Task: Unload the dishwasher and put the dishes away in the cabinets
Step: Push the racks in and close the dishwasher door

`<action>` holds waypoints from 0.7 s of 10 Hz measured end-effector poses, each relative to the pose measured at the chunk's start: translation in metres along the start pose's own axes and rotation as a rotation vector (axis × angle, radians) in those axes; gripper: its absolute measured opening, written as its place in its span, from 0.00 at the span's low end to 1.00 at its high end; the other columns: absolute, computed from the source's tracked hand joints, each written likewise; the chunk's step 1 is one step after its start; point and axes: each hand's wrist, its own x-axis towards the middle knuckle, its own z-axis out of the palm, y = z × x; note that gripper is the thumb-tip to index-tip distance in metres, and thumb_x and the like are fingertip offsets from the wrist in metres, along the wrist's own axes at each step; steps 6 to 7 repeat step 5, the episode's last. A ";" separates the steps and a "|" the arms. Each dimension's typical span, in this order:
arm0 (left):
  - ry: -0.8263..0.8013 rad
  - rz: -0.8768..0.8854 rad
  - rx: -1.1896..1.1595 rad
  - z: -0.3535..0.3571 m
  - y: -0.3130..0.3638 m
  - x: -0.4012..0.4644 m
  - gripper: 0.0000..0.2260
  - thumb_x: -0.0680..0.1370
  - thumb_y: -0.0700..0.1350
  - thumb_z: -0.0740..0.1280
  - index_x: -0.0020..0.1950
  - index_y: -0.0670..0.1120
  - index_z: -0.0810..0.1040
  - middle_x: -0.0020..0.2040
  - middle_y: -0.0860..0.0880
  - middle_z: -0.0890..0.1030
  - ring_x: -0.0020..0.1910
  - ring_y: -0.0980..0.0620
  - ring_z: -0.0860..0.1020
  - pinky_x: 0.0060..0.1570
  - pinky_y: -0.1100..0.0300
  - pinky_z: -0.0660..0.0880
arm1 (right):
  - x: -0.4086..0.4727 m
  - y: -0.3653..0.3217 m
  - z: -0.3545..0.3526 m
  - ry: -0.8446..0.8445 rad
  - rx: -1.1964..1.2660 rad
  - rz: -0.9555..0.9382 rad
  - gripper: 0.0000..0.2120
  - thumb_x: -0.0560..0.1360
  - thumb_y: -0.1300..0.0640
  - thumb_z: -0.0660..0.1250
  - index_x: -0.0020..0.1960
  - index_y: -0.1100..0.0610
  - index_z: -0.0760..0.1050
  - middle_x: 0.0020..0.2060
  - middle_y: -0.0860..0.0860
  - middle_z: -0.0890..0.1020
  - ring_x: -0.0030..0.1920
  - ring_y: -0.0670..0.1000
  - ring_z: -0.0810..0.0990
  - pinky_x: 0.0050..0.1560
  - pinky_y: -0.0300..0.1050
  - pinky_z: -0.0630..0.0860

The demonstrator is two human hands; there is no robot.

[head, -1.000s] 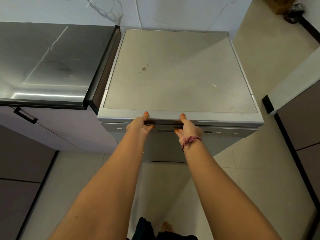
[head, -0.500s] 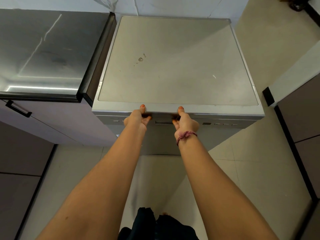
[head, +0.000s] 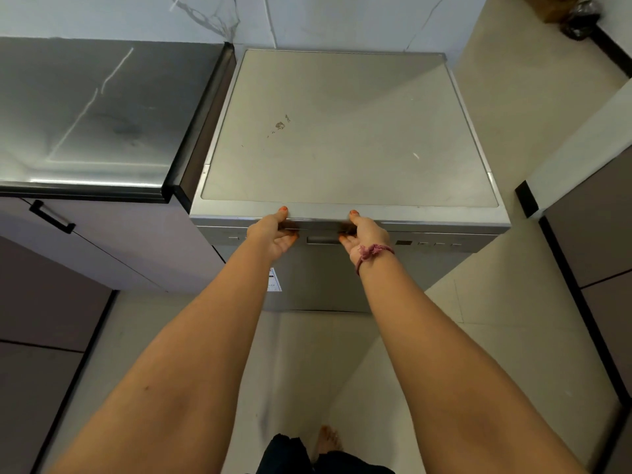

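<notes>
A silver freestanding dishwasher (head: pixel 345 138) stands against the marble wall, seen from above. Its door (head: pixel 325 282) looks closed, with a white label on its front. My left hand (head: pixel 272 234) grips the top edge of the door, thumb on the lip and fingers curled under it. My right hand (head: pixel 362 234), with a pink thread band at the wrist, grips the same edge a little to the right. No dishes are visible.
A shiny steel counter (head: pixel 95 114) adjoins the dishwasher on the left, with mauve cabinets and a black handle (head: pixel 51 217) below. Dark cabinet fronts (head: pixel 598 234) stand at the right. Beige floor tiles lie below; my bare foot (head: pixel 328 439) shows at the bottom.
Only the camera view has shifted slightly. Both hands stay gripped on the door's top edge, and the door has not visibly moved.
</notes>
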 end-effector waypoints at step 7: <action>-0.003 0.173 0.477 -0.005 0.048 -0.058 0.12 0.80 0.42 0.60 0.62 0.41 0.74 0.56 0.44 0.78 0.54 0.44 0.77 0.56 0.51 0.72 | -0.049 -0.047 0.008 -0.135 -0.125 0.034 0.29 0.77 0.59 0.61 0.75 0.61 0.55 0.74 0.60 0.57 0.73 0.62 0.60 0.71 0.55 0.64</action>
